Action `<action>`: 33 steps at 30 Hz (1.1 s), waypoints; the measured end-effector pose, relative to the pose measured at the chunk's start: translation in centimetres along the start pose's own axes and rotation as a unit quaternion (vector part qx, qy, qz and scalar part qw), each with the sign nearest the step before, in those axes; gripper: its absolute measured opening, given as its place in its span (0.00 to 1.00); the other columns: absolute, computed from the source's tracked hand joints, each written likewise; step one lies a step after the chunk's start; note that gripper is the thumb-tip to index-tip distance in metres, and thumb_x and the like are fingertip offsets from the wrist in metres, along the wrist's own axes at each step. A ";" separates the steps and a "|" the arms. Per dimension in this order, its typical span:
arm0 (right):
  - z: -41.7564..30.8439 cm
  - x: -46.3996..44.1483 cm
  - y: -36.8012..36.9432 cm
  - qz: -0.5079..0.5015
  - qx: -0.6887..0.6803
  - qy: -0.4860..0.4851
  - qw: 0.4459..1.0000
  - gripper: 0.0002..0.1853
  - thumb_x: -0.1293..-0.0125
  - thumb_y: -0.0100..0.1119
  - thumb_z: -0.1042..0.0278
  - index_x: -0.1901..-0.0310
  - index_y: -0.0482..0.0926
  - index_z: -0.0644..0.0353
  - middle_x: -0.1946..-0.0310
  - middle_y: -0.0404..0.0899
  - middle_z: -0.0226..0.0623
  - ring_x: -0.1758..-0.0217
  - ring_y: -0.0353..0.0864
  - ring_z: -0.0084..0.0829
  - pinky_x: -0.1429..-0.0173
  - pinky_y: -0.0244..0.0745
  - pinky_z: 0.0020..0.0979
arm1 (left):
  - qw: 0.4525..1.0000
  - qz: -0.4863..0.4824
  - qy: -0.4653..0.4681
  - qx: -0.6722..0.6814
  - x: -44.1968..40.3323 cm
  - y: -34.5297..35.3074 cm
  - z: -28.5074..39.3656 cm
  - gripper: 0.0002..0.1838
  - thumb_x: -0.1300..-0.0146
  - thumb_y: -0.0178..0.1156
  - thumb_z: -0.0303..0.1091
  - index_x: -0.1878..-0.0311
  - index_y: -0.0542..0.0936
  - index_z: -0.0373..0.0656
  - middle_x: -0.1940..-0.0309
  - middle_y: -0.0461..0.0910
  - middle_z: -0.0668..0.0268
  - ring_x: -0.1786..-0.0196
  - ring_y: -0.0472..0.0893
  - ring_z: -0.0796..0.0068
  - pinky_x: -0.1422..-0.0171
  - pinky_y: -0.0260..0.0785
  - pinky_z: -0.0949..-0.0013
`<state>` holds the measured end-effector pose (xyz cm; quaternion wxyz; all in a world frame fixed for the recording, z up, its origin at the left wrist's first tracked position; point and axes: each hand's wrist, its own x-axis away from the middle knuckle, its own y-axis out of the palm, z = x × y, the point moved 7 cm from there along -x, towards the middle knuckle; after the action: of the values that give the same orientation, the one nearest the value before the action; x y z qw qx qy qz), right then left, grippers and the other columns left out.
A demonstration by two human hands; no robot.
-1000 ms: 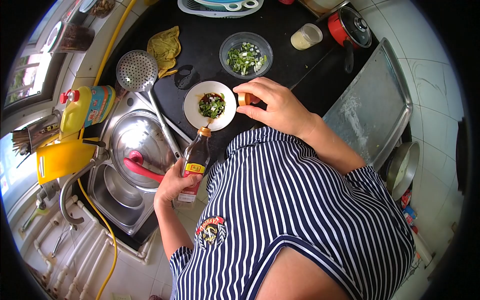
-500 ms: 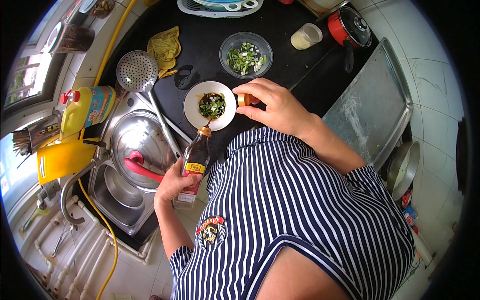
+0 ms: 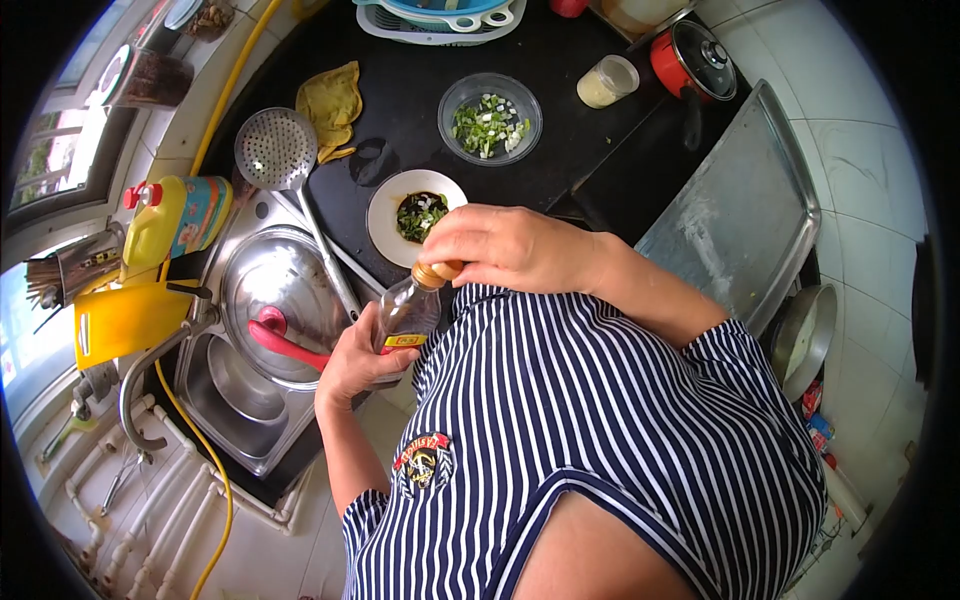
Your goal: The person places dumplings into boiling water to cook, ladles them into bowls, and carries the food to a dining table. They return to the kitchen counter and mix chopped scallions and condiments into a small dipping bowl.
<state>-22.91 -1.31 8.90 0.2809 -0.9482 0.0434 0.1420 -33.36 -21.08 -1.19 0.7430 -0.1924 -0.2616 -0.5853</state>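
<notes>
My left hand is closed around a glass sauce bottle with a yellow and red label. At the bottle's mouth, my right hand pinches the orange cap; whether the cap is seated is hard to see under the fingers. Just beyond the bottle stands a white bowl holding chopped greens in dark sauce. The fingers of my right hand cover part of its near right rim. Farther back, a clear bowl contains chopped scallions.
To the left, a skimmer and a domed lid lie by the sink. A yellow cloth is behind them. At right are a jar, a red pot and a metal tray.
My right hand has brought the cap left and down onto the bottle's mouth. The bottle, tilted over the bowl before, has drawn back from it, and its dark sauce no longer pours.
</notes>
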 end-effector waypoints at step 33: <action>1.1 2.9 -27.9 0.319 0.429 0.251 0.807 0.26 0.35 0.62 0.61 0.38 0.70 0.60 0.47 0.75 0.49 0.44 0.76 0.49 0.41 0.72 0.40 | 0.820 0.376 0.390 -0.187 -0.5 0.2 18.4 0.38 0.36 0.65 0.33 0.26 0.59 0.39 0.29 0.64 0.52 0.27 0.63 0.55 0.24 0.53 0.56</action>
<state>-15.92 22.66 21.65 0.5771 -0.6668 0.4686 -0.0530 -36.29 -9.72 13.03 0.8952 -0.1667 0.2569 -0.3238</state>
